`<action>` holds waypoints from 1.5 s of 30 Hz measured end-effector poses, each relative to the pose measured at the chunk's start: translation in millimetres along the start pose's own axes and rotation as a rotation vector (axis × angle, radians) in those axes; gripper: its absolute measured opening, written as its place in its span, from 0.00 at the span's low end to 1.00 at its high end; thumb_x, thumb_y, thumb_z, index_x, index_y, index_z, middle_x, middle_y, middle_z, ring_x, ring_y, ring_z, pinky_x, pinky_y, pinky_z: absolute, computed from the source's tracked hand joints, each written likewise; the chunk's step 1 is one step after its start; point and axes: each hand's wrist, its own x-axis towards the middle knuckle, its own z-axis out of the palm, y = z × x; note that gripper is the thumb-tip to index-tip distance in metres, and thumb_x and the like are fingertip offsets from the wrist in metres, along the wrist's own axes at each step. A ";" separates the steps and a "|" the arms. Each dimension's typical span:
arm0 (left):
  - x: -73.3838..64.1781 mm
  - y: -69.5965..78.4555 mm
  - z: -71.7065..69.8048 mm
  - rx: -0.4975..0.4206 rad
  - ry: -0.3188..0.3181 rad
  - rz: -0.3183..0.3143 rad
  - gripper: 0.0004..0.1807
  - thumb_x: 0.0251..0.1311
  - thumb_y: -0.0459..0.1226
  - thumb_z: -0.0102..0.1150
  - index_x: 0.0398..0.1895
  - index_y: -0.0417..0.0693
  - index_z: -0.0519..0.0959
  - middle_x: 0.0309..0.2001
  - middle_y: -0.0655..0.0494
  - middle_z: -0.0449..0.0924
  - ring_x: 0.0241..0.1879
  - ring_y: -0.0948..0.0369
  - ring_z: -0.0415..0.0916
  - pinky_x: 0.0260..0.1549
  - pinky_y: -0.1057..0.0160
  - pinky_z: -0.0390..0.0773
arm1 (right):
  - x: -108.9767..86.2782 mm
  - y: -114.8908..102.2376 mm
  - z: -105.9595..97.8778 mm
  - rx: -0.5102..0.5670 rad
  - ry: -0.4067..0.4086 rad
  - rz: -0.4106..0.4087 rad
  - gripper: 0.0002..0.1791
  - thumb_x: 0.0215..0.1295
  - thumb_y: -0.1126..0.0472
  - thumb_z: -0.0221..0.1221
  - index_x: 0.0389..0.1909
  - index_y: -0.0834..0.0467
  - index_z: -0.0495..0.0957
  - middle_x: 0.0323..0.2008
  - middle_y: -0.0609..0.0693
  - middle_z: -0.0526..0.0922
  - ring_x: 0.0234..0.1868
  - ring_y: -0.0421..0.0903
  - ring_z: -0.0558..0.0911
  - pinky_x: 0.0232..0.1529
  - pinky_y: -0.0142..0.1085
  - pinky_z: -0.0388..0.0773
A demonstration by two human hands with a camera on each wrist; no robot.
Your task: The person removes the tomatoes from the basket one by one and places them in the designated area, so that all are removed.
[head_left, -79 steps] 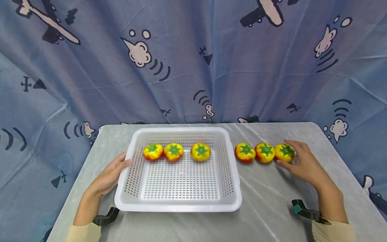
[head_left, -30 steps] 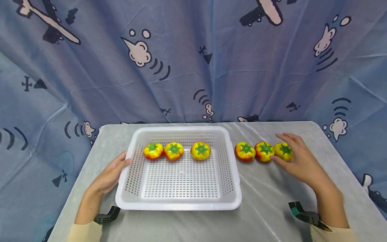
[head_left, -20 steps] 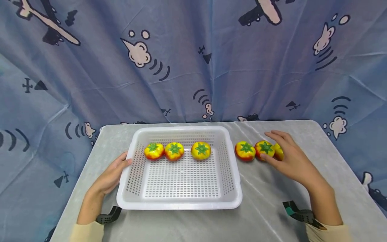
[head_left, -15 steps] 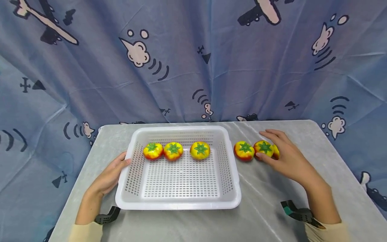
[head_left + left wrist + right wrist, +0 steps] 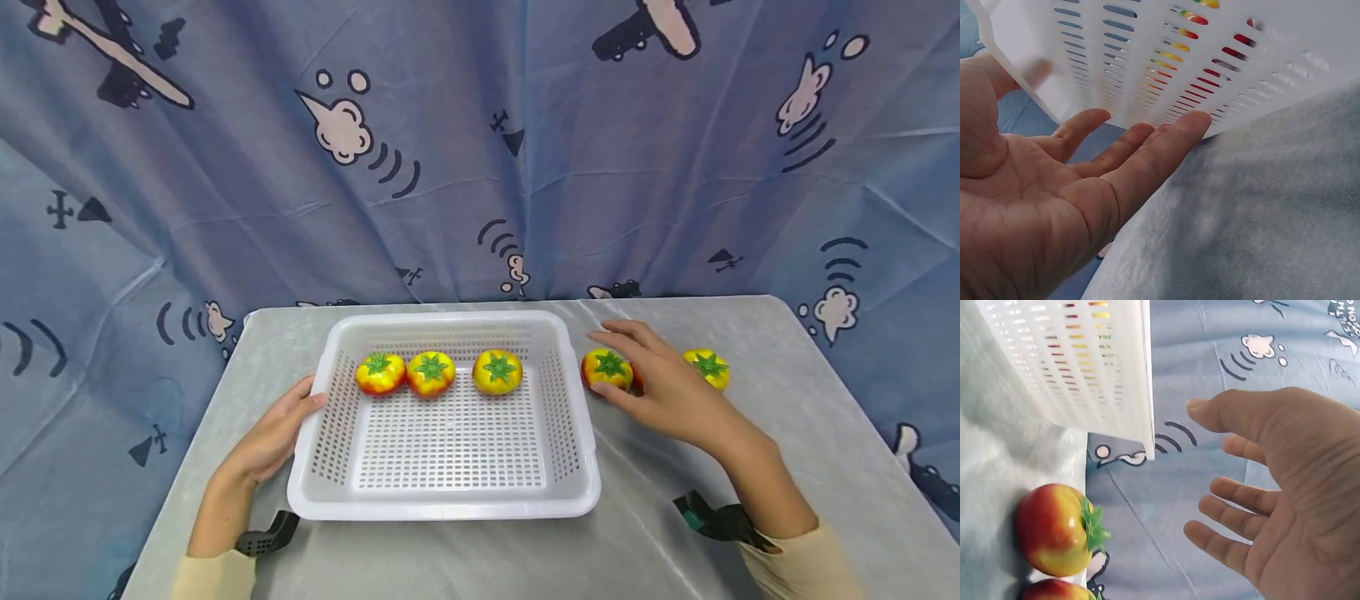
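Note:
A white perforated plastic basket [image 5: 442,510] stands on the table. My left hand [image 5: 273,429] holds its left rim, the thumb over the edge and the fingers against the outer wall; the left wrist view shows those fingers [image 5: 1147,162] nearly straight. Three yellow-red tomatoes with green star tops lie inside, the right one [image 5: 497,372] slightly apart. Right of the basket, my right hand [image 5: 667,387] is spread over the leftmost tomato [image 5: 607,368] of another row. In the right wrist view this hand [image 5: 1310,487] holds nothing. It mostly hides the middle tomato; the rightmost [image 5: 707,369] shows beside it.
The table has a grey cloth [image 5: 637,533]. A blue curtain [image 5: 450,167] with printed airplanes and clouds hangs behind it. Each wrist carries a black band device, such as the left one [image 5: 268,535].
My right hand has swept left along the row on the table, from the rightmost tomato to the leftmost. The tomatoes stay roughly in place. My left hand keeps its grip on the basket.

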 end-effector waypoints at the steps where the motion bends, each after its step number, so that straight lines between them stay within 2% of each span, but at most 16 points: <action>1: 0.0 0.1 -0.4 0.001 0.002 0.003 0.35 0.80 0.47 0.38 0.81 0.48 0.40 0.71 0.24 0.56 0.55 0.54 0.81 0.48 0.42 0.85 | 2.5 -1.4 0.8 -0.002 -0.006 -0.008 0.38 0.61 0.57 0.71 0.72 0.49 0.68 0.72 0.59 0.66 0.69 0.63 0.71 0.61 0.65 0.75; 8: -0.2 -2.4 -0.3 -0.018 -0.028 0.005 0.33 0.80 0.47 0.37 0.80 0.47 0.41 0.71 0.24 0.56 0.55 0.54 0.81 0.49 0.42 0.85 | 17.1 -13.2 7.9 -0.029 -0.080 -0.037 0.38 0.62 0.56 0.69 0.72 0.51 0.68 0.72 0.57 0.67 0.68 0.59 0.73 0.61 0.59 0.79; 12: -1.1 -3.3 -0.2 -0.014 -0.024 0.007 0.33 0.81 0.47 0.37 0.80 0.47 0.41 0.71 0.25 0.56 0.55 0.54 0.81 0.49 0.42 0.85 | 29.7 -25.2 9.6 -0.064 -0.126 -0.068 0.38 0.63 0.54 0.68 0.73 0.49 0.66 0.72 0.57 0.67 0.68 0.59 0.73 0.61 0.58 0.80; 14: -1.2 -2.7 -0.6 -0.008 -0.019 0.007 0.33 0.80 0.47 0.37 0.80 0.47 0.41 0.71 0.25 0.57 0.54 0.55 0.82 0.49 0.42 0.85 | 36.2 -31.4 9.2 -0.073 -0.148 -0.079 0.38 0.63 0.53 0.68 0.73 0.49 0.66 0.73 0.57 0.66 0.61 0.57 0.78 0.56 0.54 0.84; 17: -0.4 -1.6 -1.1 0.002 -0.015 0.008 0.33 0.80 0.47 0.36 0.80 0.47 0.42 0.70 0.25 0.57 0.54 0.55 0.82 0.49 0.42 0.85 | 45.5 -39.0 9.0 -0.087 -0.168 -0.093 0.36 0.64 0.52 0.67 0.73 0.48 0.67 0.73 0.56 0.67 0.59 0.55 0.80 0.53 0.51 0.85; 19: -0.1 -1.0 -0.7 0.005 -0.011 0.008 0.33 0.80 0.47 0.37 0.80 0.46 0.43 0.70 0.25 0.58 0.54 0.55 0.81 0.48 0.43 0.85 | 51.3 -43.2 9.7 -0.090 -0.183 -0.109 0.35 0.65 0.53 0.67 0.73 0.48 0.68 0.72 0.56 0.67 0.59 0.55 0.80 0.54 0.52 0.84; 21: -0.3 -0.6 0.2 0.004 -0.008 0.004 0.33 0.80 0.47 0.37 0.79 0.46 0.43 0.70 0.25 0.58 0.54 0.54 0.81 0.48 0.44 0.85 | 56.7 -46.7 11.3 -0.094 -0.196 -0.129 0.35 0.65 0.53 0.67 0.72 0.48 0.69 0.72 0.56 0.69 0.65 0.57 0.77 0.59 0.55 0.81; 27: -2.1 -1.0 1.9 0.002 -0.025 -0.015 0.34 0.80 0.47 0.37 0.81 0.48 0.40 0.71 0.25 0.56 0.56 0.52 0.80 0.50 0.43 0.85 | 70.2 -55.6 18.9 -0.065 -0.270 -0.163 0.32 0.64 0.54 0.67 0.69 0.48 0.72 0.70 0.54 0.71 0.63 0.54 0.79 0.60 0.52 0.81; 34: -2.7 -1.1 -3.2 0.000 -0.035 0.027 0.33 0.81 0.46 0.36 0.81 0.47 0.40 0.71 0.24 0.56 0.56 0.55 0.81 0.49 0.44 0.85 | 89.3 -65.3 30.2 -0.048 -0.317 -0.184 0.32 0.62 0.55 0.69 0.68 0.50 0.74 0.66 0.50 0.74 0.61 0.50 0.80 0.61 0.49 0.81; 40: -4.5 -2.7 -3.4 -0.011 -0.058 0.026 0.33 0.81 0.45 0.36 0.81 0.46 0.40 0.71 0.23 0.55 0.56 0.54 0.81 0.50 0.44 0.85 | 96.9 -69.5 43.5 -0.086 -0.451 -0.166 0.33 0.62 0.56 0.69 0.68 0.48 0.73 0.70 0.54 0.71 0.65 0.52 0.76 0.67 0.49 0.77; 45: -1.7 -4.0 -2.8 -0.015 -0.047 0.031 0.33 0.81 0.45 0.36 0.81 0.46 0.40 0.71 0.24 0.56 0.56 0.55 0.80 0.50 0.45 0.85 | 105.1 -71.4 53.2 -0.072 -0.506 -0.180 0.31 0.62 0.57 0.69 0.67 0.50 0.74 0.69 0.53 0.72 0.67 0.52 0.75 0.70 0.50 0.74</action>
